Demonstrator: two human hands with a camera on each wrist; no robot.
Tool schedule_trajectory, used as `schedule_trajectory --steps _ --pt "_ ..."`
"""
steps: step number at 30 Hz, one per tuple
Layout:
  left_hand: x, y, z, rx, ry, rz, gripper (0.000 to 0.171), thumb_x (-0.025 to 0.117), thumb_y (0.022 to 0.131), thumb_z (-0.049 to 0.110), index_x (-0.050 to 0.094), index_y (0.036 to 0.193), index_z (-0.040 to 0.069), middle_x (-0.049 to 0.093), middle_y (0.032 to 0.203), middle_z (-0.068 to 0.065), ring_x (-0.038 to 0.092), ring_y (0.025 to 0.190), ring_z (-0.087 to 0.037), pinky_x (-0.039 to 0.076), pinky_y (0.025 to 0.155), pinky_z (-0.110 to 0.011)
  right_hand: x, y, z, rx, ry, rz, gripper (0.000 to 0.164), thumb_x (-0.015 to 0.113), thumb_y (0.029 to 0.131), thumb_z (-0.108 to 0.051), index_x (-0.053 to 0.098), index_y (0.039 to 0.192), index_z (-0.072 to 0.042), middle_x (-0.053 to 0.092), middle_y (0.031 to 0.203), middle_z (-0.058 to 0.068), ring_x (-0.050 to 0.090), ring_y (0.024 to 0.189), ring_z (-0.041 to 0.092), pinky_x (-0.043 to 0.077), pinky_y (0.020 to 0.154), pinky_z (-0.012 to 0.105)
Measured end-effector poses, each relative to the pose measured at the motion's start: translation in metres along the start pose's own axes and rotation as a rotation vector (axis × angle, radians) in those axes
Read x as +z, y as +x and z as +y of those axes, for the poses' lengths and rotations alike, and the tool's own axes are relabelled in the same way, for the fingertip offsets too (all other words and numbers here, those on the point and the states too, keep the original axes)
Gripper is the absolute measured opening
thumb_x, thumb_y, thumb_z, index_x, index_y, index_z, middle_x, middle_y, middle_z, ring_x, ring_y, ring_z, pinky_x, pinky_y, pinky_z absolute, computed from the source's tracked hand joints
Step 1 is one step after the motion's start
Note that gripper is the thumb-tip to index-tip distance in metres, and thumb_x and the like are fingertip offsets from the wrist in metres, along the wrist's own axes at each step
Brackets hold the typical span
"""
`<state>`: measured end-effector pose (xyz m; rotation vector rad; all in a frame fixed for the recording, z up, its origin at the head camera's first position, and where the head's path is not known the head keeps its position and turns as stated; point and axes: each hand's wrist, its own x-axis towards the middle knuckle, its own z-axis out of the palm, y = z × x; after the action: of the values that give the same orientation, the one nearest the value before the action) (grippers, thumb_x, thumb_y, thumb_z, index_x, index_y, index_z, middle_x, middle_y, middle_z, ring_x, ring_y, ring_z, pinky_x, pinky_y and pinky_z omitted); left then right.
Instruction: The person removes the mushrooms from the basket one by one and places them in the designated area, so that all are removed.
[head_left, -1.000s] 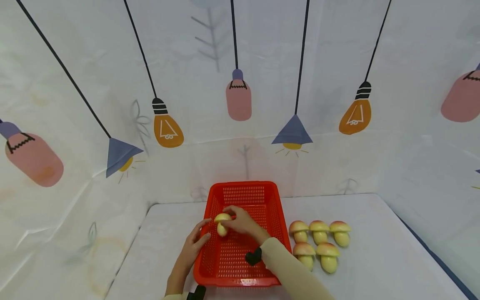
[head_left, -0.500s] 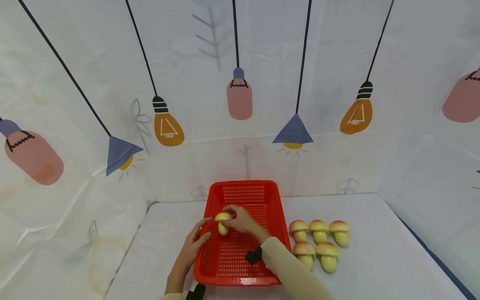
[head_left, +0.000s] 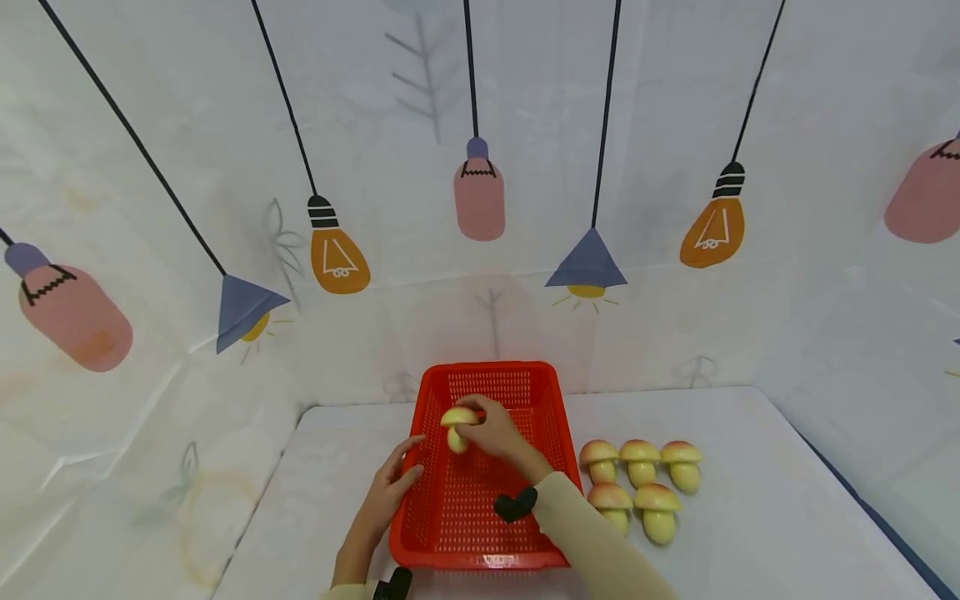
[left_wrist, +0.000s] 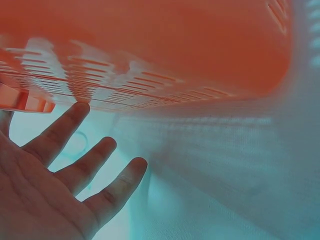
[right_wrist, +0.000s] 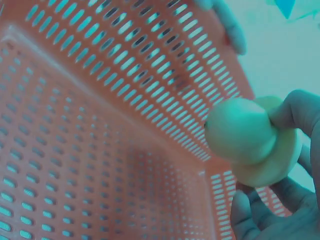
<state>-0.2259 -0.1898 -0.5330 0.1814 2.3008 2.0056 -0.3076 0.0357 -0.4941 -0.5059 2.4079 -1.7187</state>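
My right hand pinches a toy mushroom by its cap, over the left rear part of the red basket. In the right wrist view, the mushroom has its rounded stem towards the camera, and thumb and fingers grip the cap from either side. At the basket's left rim is my left hand. Seen from the left wrist, that hand has its fingers extended, with one fingertip at the slotted outer wall. Several more mushrooms lie in two rows right of the basket.
A white table carries the basket and the loose mushrooms. Behind it hangs a pale cloth backdrop printed with lamps and bulbs. Perforated side walls rise around the basket's floor.
My right hand has lifted the mushroom and shifted it away from me and slightly right, off the left wall. The left hand and the other mushrooms stay where they were.
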Motion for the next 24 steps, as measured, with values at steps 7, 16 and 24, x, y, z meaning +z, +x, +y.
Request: schedule_trajectory --steps 7,16,24 --pt "0.001 0.001 -0.001 0.004 -0.001 0.007 0.051 0.056 0.106 0.02 0.043 0.155 0.015 0.056 0.141 -0.025 0.064 0.114 -0.036 0.057 0.088 -0.034 -0.009 -0.014 -0.015 -0.013 -0.055 -0.015 0.045 0.073 0.093 -0.018 0.063 0.135 -0.007 0.065 0.127 0.011 0.061 0.103 0.024 0.056 0.084 0.04" --pt "0.003 0.0 0.002 0.006 0.01 0.03 0.05 0.057 0.106 0.017 0.045 0.154 0.015 0.055 0.143 -0.024 0.063 0.115 -0.033 0.056 0.088 -0.033 -0.027 -0.034 -0.024 -0.051 -0.109 -0.027 0.045 0.073 0.094 -0.019 0.062 0.136 -0.006 0.065 0.129 0.011 0.062 0.105 0.025 0.055 0.081 0.038" --pt "0.003 0.0 0.002 0.024 0.026 0.017 0.05 0.055 0.106 0.016 0.043 0.155 0.012 0.056 0.14 -0.027 0.063 0.115 -0.036 0.057 0.089 -0.037 -0.042 -0.046 -0.024 -0.081 -0.135 0.018 0.043 0.076 0.093 -0.02 0.065 0.133 -0.008 0.068 0.128 0.009 0.063 0.106 0.025 0.054 0.078 0.034"
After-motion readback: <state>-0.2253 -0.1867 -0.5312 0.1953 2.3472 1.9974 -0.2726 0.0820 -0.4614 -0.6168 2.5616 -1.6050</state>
